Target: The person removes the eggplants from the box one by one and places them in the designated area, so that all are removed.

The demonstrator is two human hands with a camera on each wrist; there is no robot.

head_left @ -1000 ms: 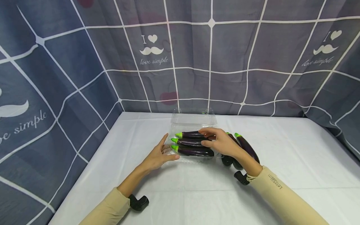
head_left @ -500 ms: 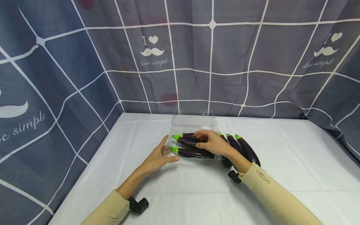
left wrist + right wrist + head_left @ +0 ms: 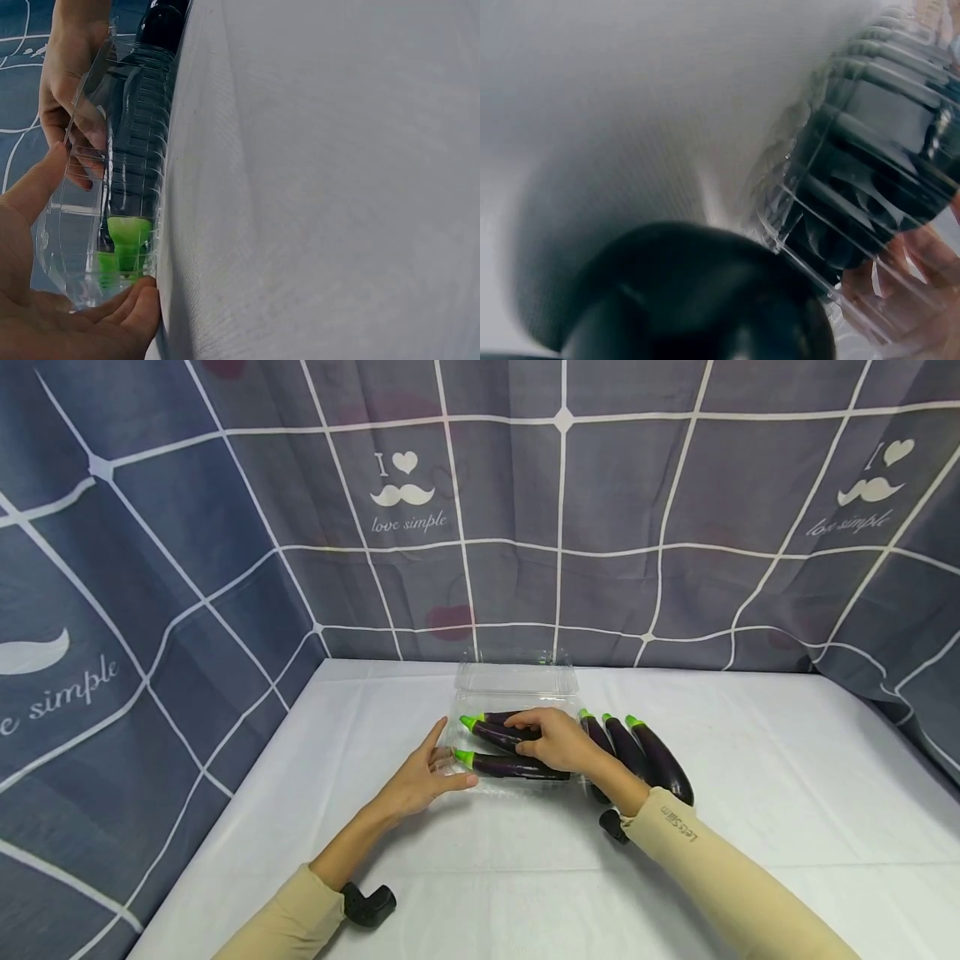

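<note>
A clear plastic clamshell box (image 3: pixel 517 681) lies with its lid folded back, holding three dark eggplants. My right hand (image 3: pixel 558 742) reaches in from the right and pinches the middle eggplant (image 3: pixel 491 733) between thumb and fingers; that one slants. Behind it the rear eggplant (image 3: pixel 495 717) is partly covered by my fingers. The front eggplant (image 3: pixel 517 767) lies along the near wall. At the box's left end my left hand (image 3: pixel 420 781) has thumb and index spread, and in the left wrist view its fingertips (image 3: pixel 142 304) touch the ribbed wall near the green stems.
Right of the box, three more eggplants (image 3: pixel 658 760) lie side by side on the white tablecloth (image 3: pixel 787 777), partly behind my right forearm. A rounded dark end (image 3: pixel 697 300) fills the bottom of the right wrist view. Grey checked cloth (image 3: pixel 510 585) hangs behind the table.
My right hand has shifted a little left along the middle eggplant. That eggplant has turned from lying straight to slanting, leaving a gap before the front one. The left hand stays put.
</note>
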